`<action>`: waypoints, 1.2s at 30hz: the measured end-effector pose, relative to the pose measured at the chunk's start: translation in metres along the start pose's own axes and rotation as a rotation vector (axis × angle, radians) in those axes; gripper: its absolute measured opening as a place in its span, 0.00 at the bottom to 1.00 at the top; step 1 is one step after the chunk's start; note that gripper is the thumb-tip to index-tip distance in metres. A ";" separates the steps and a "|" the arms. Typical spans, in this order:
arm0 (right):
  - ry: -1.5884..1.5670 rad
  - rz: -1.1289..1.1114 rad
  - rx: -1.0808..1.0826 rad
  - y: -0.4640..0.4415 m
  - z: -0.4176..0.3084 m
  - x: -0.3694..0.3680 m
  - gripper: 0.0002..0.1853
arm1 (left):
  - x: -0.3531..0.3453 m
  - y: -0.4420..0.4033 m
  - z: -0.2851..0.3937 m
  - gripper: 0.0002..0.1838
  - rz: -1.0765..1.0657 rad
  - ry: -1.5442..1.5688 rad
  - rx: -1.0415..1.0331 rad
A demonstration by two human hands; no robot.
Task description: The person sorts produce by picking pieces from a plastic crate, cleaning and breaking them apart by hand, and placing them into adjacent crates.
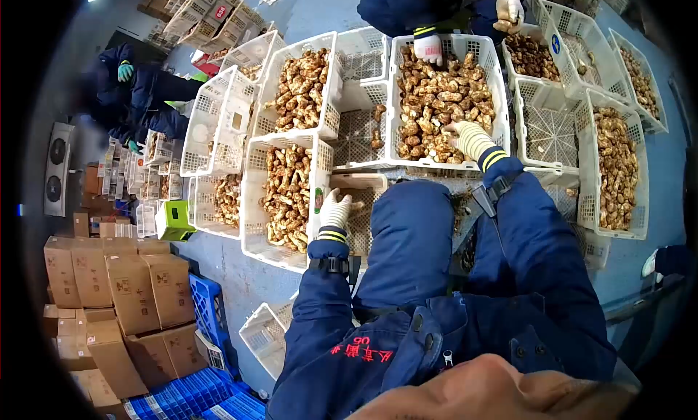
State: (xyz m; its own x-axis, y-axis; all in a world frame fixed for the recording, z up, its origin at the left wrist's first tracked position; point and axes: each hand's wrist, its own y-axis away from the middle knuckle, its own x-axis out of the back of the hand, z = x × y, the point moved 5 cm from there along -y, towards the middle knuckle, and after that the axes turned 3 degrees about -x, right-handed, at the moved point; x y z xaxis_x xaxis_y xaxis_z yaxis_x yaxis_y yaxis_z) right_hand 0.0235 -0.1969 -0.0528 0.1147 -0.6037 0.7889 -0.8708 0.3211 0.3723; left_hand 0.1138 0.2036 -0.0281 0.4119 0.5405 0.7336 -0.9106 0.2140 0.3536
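Observation:
My right hand [471, 140], in a striped white glove, reaches into a white plastic crate [503, 122] heaped with brown-and-cream mushrooms [443, 93]. Its fingers are curled around a mushroom at the near side of the heap. My left hand [336, 210], gloved the same way, is over a smaller crate [374, 181] beside my knee. A brownish mushroom [356, 205] shows at its closed fingers. Just left of this hand is another crate [251, 202] full of mushrooms. A few mushrooms [377, 125] lie in the crate between the full ones.
Opposite me a co-worker's gloved hand [429, 49] touches the same heap; the other hand [509, 11] holds a mushroom. More mushroom crates [643, 165] stand to the right. Another person [145, 93] works at far left, above cardboard boxes [131, 289] and blue pallets [203, 394].

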 end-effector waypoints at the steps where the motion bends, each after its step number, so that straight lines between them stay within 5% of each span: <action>1: 0.150 0.121 0.178 0.002 -0.008 -0.002 0.21 | -0.003 0.007 -0.001 0.31 -0.018 0.108 0.028; 5: 0.501 0.157 0.355 -0.002 -0.036 -0.022 0.16 | -0.021 -0.024 0.007 0.30 -0.070 0.224 -0.184; 6: 0.623 0.057 0.257 -0.026 -0.027 -0.044 0.20 | -0.025 -0.027 0.022 0.28 -0.144 0.468 -0.172; 10: 0.561 0.116 0.234 -0.026 -0.034 -0.041 0.16 | 0.009 -0.004 0.112 0.29 -0.131 0.487 -0.317; 13: -0.114 0.250 0.278 -0.007 -0.033 0.002 0.17 | 0.013 0.009 0.145 0.28 -0.198 0.658 -0.373; 16: -1.040 0.056 0.383 0.023 -0.032 0.035 0.24 | -0.003 0.012 0.161 0.26 -0.309 0.848 -0.426; 17: -1.370 -0.073 0.195 0.042 -0.027 0.036 0.26 | -0.008 0.019 0.171 0.26 -0.330 0.829 -0.441; 18: -1.471 0.085 0.133 0.076 -0.038 0.053 0.25 | -0.011 0.027 0.182 0.26 -0.353 0.808 -0.456; 23: -1.702 0.108 0.516 0.090 -0.005 0.043 0.32 | -0.053 0.062 0.223 0.30 -0.569 0.759 -0.466; 25: -1.791 0.030 0.495 0.122 -0.011 0.046 0.28 | -0.073 0.076 0.234 0.29 -0.681 0.910 -0.485; 28: -1.520 0.168 0.630 0.163 -0.046 0.072 0.25 | -0.099 0.102 0.243 0.27 -0.840 1.192 -0.247; 29: -1.485 0.040 0.430 0.164 -0.037 0.062 0.24 | -0.110 0.093 0.239 0.26 -0.844 1.199 -0.247; 30: -1.283 0.095 0.566 0.171 -0.043 0.071 0.26 | -0.123 0.085 0.232 0.25 -0.847 1.206 -0.238; 32: -1.345 -0.010 0.466 0.169 -0.036 0.061 0.29 | -0.134 0.077 0.219 0.26 -0.804 1.158 -0.147; 33: -1.029 0.135 0.470 0.163 -0.029 0.064 0.30 | -0.137 0.078 0.219 0.25 -0.821 1.113 -0.137; 34: -1.269 -0.103 0.432 0.166 -0.025 0.055 0.29 | -0.138 0.080 0.219 0.24 -0.835 1.071 -0.127; 36: -1.188 -0.048 0.388 0.152 -0.003 0.045 0.30 | -0.151 0.071 0.213 0.26 -0.957 0.966 -0.122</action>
State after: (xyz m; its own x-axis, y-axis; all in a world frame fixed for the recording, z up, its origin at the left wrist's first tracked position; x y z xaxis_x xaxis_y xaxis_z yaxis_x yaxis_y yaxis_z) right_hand -0.1028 -0.1729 0.0406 -0.1759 -0.9582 -0.2257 -0.9842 0.1664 0.0608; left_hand -0.0057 -0.0360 0.0095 0.7358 0.4788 -0.4789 -0.3030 0.8652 0.3995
